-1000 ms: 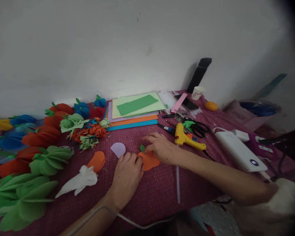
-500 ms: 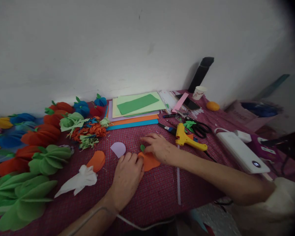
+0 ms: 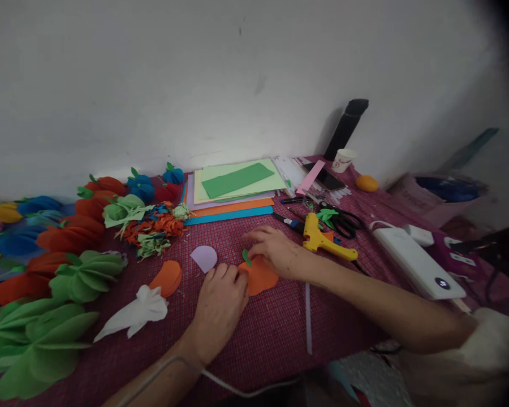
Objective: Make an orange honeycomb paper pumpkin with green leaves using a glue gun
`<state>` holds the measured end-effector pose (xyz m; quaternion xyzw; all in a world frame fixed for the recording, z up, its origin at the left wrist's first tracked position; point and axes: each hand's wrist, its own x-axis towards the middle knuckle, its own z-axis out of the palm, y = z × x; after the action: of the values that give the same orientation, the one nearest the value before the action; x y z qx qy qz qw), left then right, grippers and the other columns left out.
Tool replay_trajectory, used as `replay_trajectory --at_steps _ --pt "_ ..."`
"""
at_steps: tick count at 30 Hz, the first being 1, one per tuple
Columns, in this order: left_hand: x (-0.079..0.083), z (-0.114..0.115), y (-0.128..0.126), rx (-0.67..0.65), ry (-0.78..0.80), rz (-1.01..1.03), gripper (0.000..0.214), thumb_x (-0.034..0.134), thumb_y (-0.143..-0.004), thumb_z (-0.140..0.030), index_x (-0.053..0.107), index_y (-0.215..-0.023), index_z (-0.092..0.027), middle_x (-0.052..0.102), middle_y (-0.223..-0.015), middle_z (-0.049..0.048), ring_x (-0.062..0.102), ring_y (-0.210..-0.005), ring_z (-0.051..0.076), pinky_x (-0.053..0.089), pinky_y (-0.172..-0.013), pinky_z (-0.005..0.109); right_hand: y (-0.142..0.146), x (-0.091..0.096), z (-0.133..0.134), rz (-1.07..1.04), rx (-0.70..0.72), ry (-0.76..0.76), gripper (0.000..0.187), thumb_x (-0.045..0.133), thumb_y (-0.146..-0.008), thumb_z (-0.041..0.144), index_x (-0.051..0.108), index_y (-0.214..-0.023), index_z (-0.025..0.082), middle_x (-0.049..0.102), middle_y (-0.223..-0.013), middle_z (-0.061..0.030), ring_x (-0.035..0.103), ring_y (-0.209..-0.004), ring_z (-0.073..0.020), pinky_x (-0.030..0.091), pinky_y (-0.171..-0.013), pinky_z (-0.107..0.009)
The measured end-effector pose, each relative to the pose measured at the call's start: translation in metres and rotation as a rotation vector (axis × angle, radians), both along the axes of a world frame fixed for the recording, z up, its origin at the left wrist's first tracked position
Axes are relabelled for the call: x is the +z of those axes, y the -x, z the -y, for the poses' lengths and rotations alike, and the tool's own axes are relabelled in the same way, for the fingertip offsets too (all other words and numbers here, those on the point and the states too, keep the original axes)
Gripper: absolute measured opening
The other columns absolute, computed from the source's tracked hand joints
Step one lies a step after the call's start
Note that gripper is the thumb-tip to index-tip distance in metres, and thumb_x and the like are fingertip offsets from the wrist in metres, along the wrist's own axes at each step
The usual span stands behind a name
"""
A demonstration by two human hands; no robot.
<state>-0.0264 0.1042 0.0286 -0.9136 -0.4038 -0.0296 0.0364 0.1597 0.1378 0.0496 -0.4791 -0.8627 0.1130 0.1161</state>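
An orange paper cutout [image 3: 262,276] with scalloped edges lies on the cloth between my hands, a small green paper leaf [image 3: 246,258] at its top. My left hand [image 3: 221,308] is closed at the cutout's left edge, its fingers together; the fingertips are partly hidden. Over the upper right edge reaches my right hand [image 3: 277,252], fingers apart, the lower ones touching or very near the leaf. Left of my hands are a lilac paper piece [image 3: 204,258], folded orange paper pieces [image 3: 167,278] and a crumpled white tissue [image 3: 142,308].
Green paper pumpkins [image 3: 87,275] and others in several colours crowd the left side. Coloured paper sheets [image 3: 246,175] are stacked at the back. A yellow glue gun [image 3: 327,240], black scissors [image 3: 343,220] and a white power bank [image 3: 415,260] lie to the right. A cable crosses my left wrist.
My right hand has shifted slightly right, its fingers drawn back a little. More of the leaf and of the orange cutout's right side shows. My left hand stays in place.
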Motion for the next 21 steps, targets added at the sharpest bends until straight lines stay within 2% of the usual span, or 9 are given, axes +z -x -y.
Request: replay_trajectory --at_steps 4,8,14,21 --pt "-0.001 0.000 0.001 -0.008 -0.016 -0.004 0.019 0.047 -0.085 -0.022 0.055 -0.102 -0.019 0.055 -0.086 0.0041 0.048 -0.083 0.022 0.036 -0.072 0.036 -0.006 0.013 0.004 -0.038 -0.168 0.004 0.028 0.043 -0.083 0.007 0.065 -0.096 0.017 0.065 -0.103 -0.0080 0.055 -0.098 -0.0183 0.037 -0.087 -0.032" --pt "-0.001 0.000 0.001 -0.015 -0.012 -0.008 0.022 0.045 -0.085 -0.021 0.054 -0.106 -0.019 0.055 -0.085 0.0045 0.048 -0.082 0.022 0.037 -0.071 0.036 -0.014 0.018 0.011 0.001 -0.340 0.155 0.026 0.042 -0.087 0.021 0.056 -0.108 0.016 0.068 -0.091 -0.0078 0.061 -0.083 -0.0194 0.041 -0.072 -0.028" --pt "-0.001 0.001 0.000 -0.017 0.000 -0.003 0.020 0.046 -0.084 -0.019 0.055 -0.102 -0.020 0.055 -0.086 0.0037 0.048 -0.083 0.021 0.037 -0.072 0.036 -0.020 0.013 0.015 -0.062 -0.314 0.236 0.026 0.040 -0.088 0.029 0.061 -0.098 0.018 0.069 -0.091 -0.0066 0.062 -0.084 -0.0184 0.040 -0.071 -0.025" --pt "0.002 0.003 0.003 -0.020 0.011 0.012 0.018 0.044 -0.086 -0.018 0.056 -0.099 -0.019 0.055 -0.084 0.0041 0.048 -0.083 0.021 0.037 -0.075 0.036 -0.026 0.011 0.020 -0.077 -0.362 0.251 0.028 0.040 -0.087 0.034 0.061 -0.099 0.019 0.068 -0.088 -0.0054 0.062 -0.080 -0.0176 0.041 -0.067 -0.025"
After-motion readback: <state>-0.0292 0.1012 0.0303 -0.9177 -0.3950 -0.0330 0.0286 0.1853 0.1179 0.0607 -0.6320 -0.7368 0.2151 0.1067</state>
